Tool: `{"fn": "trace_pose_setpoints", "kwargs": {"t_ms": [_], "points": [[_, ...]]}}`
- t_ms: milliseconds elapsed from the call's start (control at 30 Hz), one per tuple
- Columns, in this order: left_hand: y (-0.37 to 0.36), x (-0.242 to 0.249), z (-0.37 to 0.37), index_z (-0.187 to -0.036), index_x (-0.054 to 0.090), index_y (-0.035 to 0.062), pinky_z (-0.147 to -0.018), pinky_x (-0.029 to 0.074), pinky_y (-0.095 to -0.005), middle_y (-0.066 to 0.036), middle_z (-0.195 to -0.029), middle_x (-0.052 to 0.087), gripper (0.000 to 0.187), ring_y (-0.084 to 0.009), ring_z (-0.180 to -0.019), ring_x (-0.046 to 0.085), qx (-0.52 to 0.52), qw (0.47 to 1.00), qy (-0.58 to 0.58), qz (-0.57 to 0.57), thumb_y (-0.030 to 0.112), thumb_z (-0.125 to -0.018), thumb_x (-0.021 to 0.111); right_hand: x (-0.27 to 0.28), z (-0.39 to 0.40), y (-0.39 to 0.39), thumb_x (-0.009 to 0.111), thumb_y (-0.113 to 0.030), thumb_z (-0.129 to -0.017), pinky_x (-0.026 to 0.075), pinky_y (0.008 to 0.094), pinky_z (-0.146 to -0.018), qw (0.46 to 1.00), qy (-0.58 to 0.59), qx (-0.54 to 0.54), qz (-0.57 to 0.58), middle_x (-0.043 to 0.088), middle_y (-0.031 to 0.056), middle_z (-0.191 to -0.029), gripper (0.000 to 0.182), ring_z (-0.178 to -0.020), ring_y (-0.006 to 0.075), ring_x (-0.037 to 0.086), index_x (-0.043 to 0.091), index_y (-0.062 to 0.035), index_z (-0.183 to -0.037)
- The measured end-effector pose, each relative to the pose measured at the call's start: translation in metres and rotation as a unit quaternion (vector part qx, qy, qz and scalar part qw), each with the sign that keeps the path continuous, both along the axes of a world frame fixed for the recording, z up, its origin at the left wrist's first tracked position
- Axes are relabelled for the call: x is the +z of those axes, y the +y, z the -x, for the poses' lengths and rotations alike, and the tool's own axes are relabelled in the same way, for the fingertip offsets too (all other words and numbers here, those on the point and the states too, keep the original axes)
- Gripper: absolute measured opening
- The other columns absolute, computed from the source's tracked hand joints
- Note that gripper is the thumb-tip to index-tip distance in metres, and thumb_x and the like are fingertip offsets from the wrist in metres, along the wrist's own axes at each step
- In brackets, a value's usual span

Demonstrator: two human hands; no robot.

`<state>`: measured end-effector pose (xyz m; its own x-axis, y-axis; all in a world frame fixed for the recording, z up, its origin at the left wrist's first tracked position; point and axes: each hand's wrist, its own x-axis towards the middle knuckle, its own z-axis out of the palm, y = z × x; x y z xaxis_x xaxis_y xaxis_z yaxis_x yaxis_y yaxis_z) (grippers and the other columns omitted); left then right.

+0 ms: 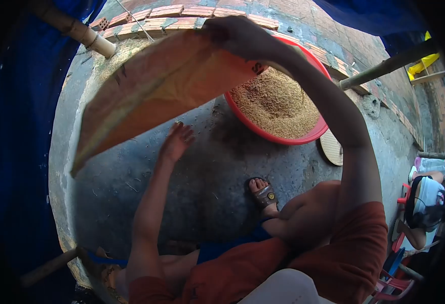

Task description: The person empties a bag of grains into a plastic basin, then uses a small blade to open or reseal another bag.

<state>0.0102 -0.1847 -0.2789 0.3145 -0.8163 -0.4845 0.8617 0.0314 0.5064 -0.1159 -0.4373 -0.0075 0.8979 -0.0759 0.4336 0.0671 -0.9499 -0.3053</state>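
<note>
My right hand [235, 38] is closed on the upper edge of an orange woven sack [161, 83], which hangs slanting down to the left. Below the sack, my left hand [178, 142] is apart from it, fingers extended and holding nothing. Husky, straw-coloured grain [283, 109] fills much of a large red basin [265, 134] beneath my right forearm. The sack covers part of the basin's left side, and its opening cannot be made out.
A round woven tray [332, 148] lies beside the basin. Brick edging [177, 24] runs behind, and bamboo poles [88, 38] stick in from the sides. Blue sheeting [14, 152] hangs at left. Another person [427, 200] sits at far right. My sandalled foot [263, 192] rests on the concrete.
</note>
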Motion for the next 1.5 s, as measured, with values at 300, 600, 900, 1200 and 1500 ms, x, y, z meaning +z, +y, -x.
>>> {"fn": "trace_pose_setpoints", "kwargs": {"t_ms": [300,600,900,1200,1500], "points": [[-0.103,0.166,-0.089,-0.133,-0.001,0.0090,-0.100,0.021,-0.0486,-0.022,-0.138,0.001,0.090,-0.0358,-0.127,0.008,-0.010,0.957,-0.249,0.146,0.033,-0.074,0.063,0.089,0.126,-0.070,0.054,-0.013,-0.081,0.043,0.0312,-0.062,0.907,-0.143,-0.035,-0.394,0.056,0.0021,-0.083,0.025,-0.076,0.0168,0.054,0.052,-0.0020,-0.104],[-0.227,0.224,0.044,-0.118,0.042,0.0131,-0.091,0.035,-0.0428,-0.005,-0.112,0.051,0.054,-0.0202,-0.106,0.045,-0.120,0.954,-0.180,0.209,0.033,-0.074,0.065,0.039,0.267,-0.214,0.052,-0.009,-0.081,0.047,0.0295,-0.076,0.818,-0.246,-0.084,-0.513,0.053,0.0104,-0.105,0.038,-0.093,0.0174,0.054,0.041,0.0010,-0.116],[-0.233,0.297,0.045,-0.114,0.045,0.0115,-0.086,0.040,-0.0452,-0.004,-0.112,0.047,0.042,-0.0230,-0.103,0.044,-0.074,0.891,-0.397,0.209,0.027,-0.078,0.060,0.018,0.294,-0.169,0.053,-0.011,-0.080,0.037,0.0212,-0.050,0.779,-0.267,-0.268,-0.501,0.052,0.0007,-0.075,0.022,-0.058,0.0071,0.045,0.050,-0.0024,-0.101],[-0.231,0.309,0.058,-0.117,0.042,0.0054,-0.084,0.043,-0.0402,-0.006,-0.111,0.048,0.040,-0.0189,-0.101,0.046,-0.077,0.863,-0.456,0.203,0.025,-0.084,0.053,0.007,0.320,-0.207,0.057,-0.019,-0.080,0.029,0.0186,-0.045,0.835,-0.270,-0.214,-0.429,0.049,-0.0033,-0.065,0.018,-0.052,0.0042,0.041,0.052,-0.0063,-0.092],[-0.207,0.300,0.056,-0.114,0.045,0.0031,-0.080,0.045,-0.0344,-0.007,-0.107,0.050,0.038,-0.0187,-0.097,0.048,-0.067,0.864,-0.463,0.188,0.025,-0.084,0.052,0.044,0.279,-0.170,0.057,-0.018,-0.078,0.025,0.0197,-0.034,0.863,-0.286,-0.305,-0.284,0.044,-0.0030,-0.055,0.018,-0.040,0.0041,0.037,0.051,-0.0072,-0.091]]}}
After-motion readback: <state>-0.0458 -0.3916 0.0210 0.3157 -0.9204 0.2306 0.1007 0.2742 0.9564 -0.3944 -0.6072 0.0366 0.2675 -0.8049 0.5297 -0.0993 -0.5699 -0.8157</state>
